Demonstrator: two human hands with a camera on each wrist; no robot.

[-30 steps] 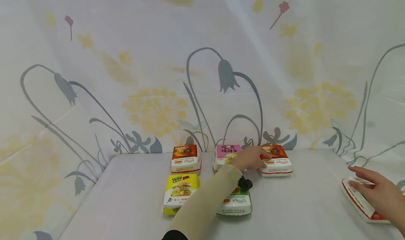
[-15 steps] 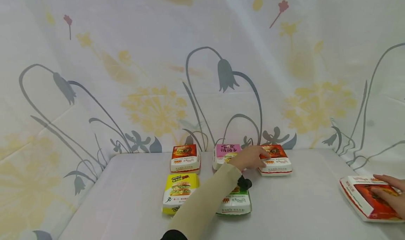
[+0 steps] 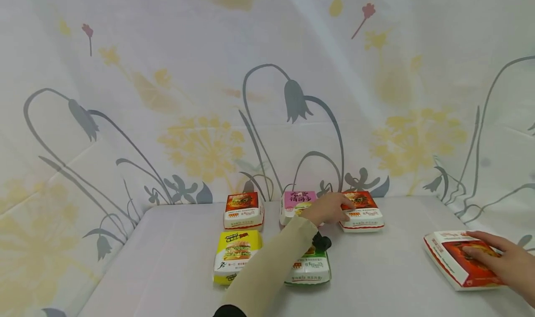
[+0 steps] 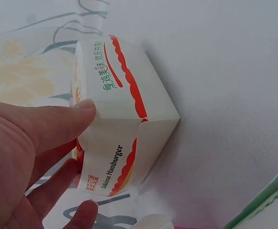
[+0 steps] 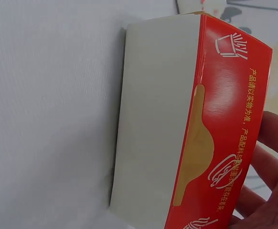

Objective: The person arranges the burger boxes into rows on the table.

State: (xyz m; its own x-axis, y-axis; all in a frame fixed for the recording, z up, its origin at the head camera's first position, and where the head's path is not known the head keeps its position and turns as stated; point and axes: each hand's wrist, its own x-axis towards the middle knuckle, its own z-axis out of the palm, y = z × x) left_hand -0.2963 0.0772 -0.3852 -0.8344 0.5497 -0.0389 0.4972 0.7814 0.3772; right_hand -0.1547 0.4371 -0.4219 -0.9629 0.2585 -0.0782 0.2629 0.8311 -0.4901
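Observation:
In the head view my left hand [image 3: 328, 209] reaches over the middle to a red-and-white burger box [image 3: 362, 212] at the back right. Up close in the left wrist view, its thumb lies on an edge of this box [image 4: 115, 138] and a forefinger disappears behind it; the other fingers are bent loosely. At the far right my right hand [image 3: 507, 262] holds another red-and-white burger box [image 3: 449, 270], thumb and forefinger over its printed lid. From the right wrist, this box [image 5: 153, 109] stands close over the white surface, its fingers partly hidden behind the red side.
Left of my left hand are a pink burger box [image 3: 300, 198], a red one [image 3: 244, 210] and a yellow one [image 3: 236, 252]. A green-trimmed box [image 3: 309, 270] lies partly under my left sleeve [image 3: 267, 270]. A flowered cloth [image 3: 188, 99] hangs behind the white table [image 3: 167, 261].
My right hand first lay at a box turned partly out of sight, then shifted right over its lid, and has now brought it left. My left hand stays at its box.

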